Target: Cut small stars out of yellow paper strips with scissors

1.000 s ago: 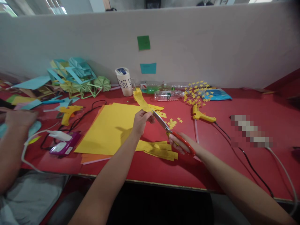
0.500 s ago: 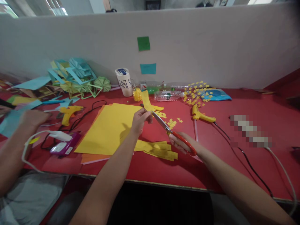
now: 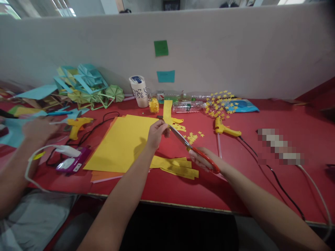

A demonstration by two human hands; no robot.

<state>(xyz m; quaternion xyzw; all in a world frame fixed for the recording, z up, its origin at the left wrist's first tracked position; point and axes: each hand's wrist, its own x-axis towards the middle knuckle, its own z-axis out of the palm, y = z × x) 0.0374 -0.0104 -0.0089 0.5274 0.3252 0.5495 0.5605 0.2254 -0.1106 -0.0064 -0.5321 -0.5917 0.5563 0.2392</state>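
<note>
My left hand (image 3: pixel 157 133) pinches the lower end of a yellow paper strip (image 3: pixel 168 109) that stands up past my fingertips. My right hand (image 3: pixel 202 159) is closed round the red handles of a pair of scissors (image 3: pixel 180 136). The blade tips meet the paper right at my left fingertips; whether they cut into it I cannot tell. Small yellow paper stars (image 3: pixel 192 137) lie on the table just beyond the scissors. Beneath my left forearm are yellow paper sheets (image 3: pixel 117 143), with a pile of cut yellow strips (image 3: pixel 180 166) beside them.
A yellow glue gun (image 3: pixel 226 128) lies at right, its cord trailing to the front edge. Clear plastic bottles (image 3: pixel 187 106), a white tumbler (image 3: pixel 138 91) and a star-covered piece (image 3: pixel 222 104) line the partition. At left are a purple power strip (image 3: pixel 74 162) and another person's hand (image 3: pixel 40 130).
The yellow strip has swung from leaning left to nearly upright above my left fingers. Both my hands and the scissors stay almost in place. The other person's hand at left has shifted slightly.
</note>
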